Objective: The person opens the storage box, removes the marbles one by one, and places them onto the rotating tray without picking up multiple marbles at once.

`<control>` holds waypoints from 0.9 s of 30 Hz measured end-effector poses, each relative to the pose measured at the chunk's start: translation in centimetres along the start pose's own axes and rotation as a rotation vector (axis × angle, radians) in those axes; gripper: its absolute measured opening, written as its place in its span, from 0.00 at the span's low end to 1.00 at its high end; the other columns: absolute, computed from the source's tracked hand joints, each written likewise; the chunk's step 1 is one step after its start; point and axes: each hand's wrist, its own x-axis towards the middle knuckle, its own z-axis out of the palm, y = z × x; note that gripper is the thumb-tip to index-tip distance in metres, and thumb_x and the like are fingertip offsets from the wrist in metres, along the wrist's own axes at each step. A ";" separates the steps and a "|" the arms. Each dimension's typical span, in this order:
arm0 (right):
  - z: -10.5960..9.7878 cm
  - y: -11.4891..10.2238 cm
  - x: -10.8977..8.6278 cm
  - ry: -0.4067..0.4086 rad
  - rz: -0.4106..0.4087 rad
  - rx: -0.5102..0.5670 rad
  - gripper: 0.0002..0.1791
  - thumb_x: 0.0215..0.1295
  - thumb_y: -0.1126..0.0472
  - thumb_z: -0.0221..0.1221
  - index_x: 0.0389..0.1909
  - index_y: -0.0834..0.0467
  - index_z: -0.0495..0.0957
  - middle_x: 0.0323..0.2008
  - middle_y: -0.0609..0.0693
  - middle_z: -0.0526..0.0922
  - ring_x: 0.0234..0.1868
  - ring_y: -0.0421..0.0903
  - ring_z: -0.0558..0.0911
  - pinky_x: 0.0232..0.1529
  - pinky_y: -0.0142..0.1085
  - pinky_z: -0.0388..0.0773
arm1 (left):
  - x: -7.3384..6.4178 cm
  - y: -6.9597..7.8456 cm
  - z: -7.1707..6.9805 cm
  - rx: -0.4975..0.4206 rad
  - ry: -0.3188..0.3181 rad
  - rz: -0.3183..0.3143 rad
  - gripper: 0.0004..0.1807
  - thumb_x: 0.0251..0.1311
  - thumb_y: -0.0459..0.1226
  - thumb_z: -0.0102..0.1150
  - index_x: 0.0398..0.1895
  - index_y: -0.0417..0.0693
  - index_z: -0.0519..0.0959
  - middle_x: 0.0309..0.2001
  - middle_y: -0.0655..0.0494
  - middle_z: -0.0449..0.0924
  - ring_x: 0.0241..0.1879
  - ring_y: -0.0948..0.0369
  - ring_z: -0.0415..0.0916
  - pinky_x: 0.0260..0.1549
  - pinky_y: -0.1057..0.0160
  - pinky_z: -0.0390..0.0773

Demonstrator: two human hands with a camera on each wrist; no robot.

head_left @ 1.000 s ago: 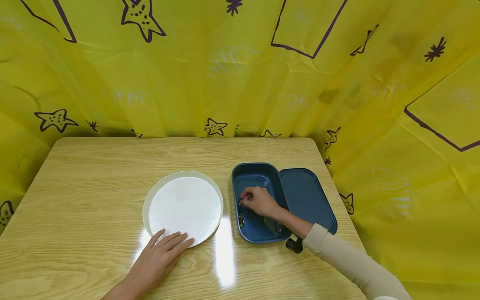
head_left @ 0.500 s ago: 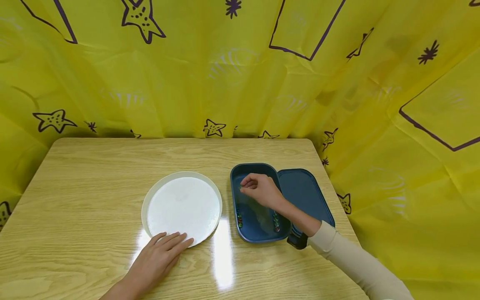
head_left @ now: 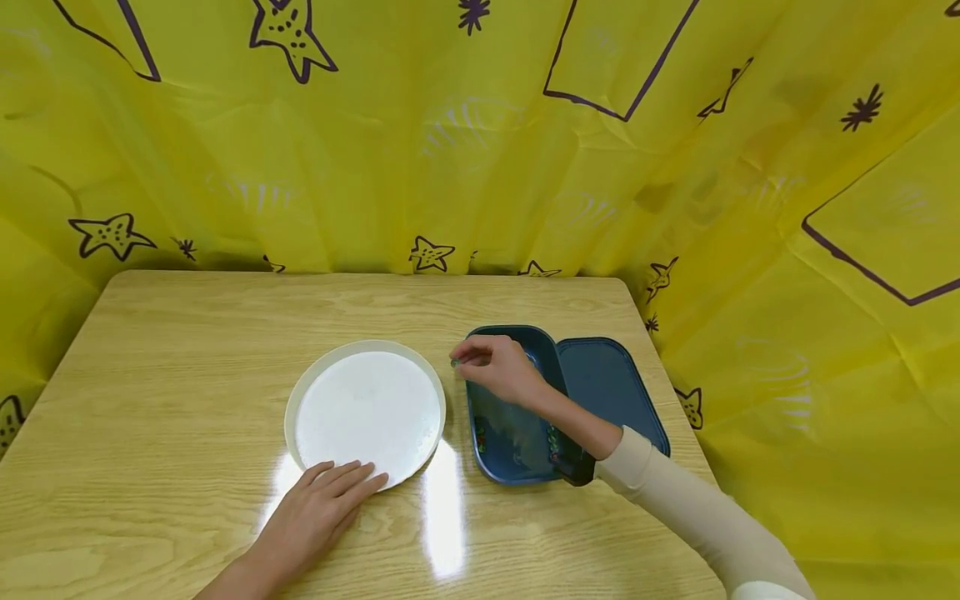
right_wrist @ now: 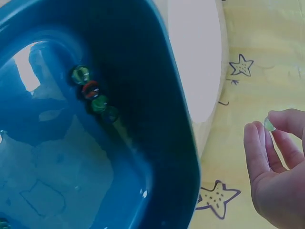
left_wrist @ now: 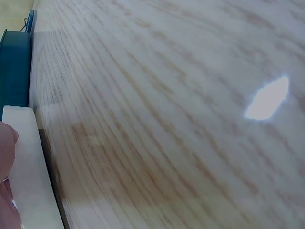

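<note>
Between the fingers [right_wrist: 288,120] of the right hand [head_left: 506,371], a glassy green marble [right_wrist: 269,125] is being pinched just beyond the left rim of the blue tub [right_wrist: 174,157]. It is likely feeling light, hard and slippery, its middle offering the best hold. Being round, it is pointing nowhere, having no long axis. The left hand [head_left: 318,510] is resting, fingers slightly spread, on the near rim of the white tray [head_left: 367,396].

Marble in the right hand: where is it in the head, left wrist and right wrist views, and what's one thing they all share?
Head: the marble is slightly below centre, at the right hand's fingertips.
Left wrist: not in it.
Right wrist: toward the right edge, about halfway down, pinched.
Shared landmark: the blue box.
</note>
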 end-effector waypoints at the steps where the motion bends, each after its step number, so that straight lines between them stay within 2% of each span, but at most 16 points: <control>1: 0.1 -0.1 0.2 -0.004 -0.001 -0.005 0.10 0.68 0.64 0.62 0.48 0.59 0.84 0.44 0.50 0.85 0.43 0.44 0.83 0.44 0.36 0.81 | 0.0 0.0 0.0 -0.002 0.002 0.000 0.30 0.81 0.47 0.24 0.55 0.53 0.83 0.50 0.52 0.84 0.49 0.53 0.81 0.46 0.47 0.77; 10: 1.3 -1.2 2.0 -0.052 -0.006 -0.024 0.09 0.68 0.63 0.62 0.47 0.59 0.84 0.43 0.49 0.85 0.43 0.42 0.83 0.43 0.34 0.81 | -0.1 0.0 -0.1 -0.006 -0.002 -0.007 0.30 0.81 0.48 0.24 0.55 0.53 0.83 0.51 0.52 0.84 0.49 0.53 0.81 0.47 0.48 0.76; 19: 3.0 -2.1 4.3 -0.119 -0.030 0.000 0.12 0.67 0.65 0.63 0.49 0.65 0.84 0.42 0.51 0.85 0.41 0.41 0.83 0.43 0.31 0.80 | 0.1 -0.1 0.1 -0.002 -0.010 -0.009 0.31 0.81 0.48 0.23 0.55 0.54 0.83 0.51 0.52 0.84 0.49 0.53 0.81 0.47 0.48 0.77; 27: 5.0 -2.4 6.0 -0.173 -0.003 -0.020 0.11 0.67 0.66 0.64 0.48 0.64 0.85 0.41 0.50 0.86 0.39 0.39 0.83 0.39 0.30 0.80 | -0.1 -0.1 0.2 0.002 0.004 -0.002 0.30 0.81 0.48 0.23 0.56 0.54 0.82 0.50 0.53 0.84 0.48 0.53 0.81 0.45 0.48 0.77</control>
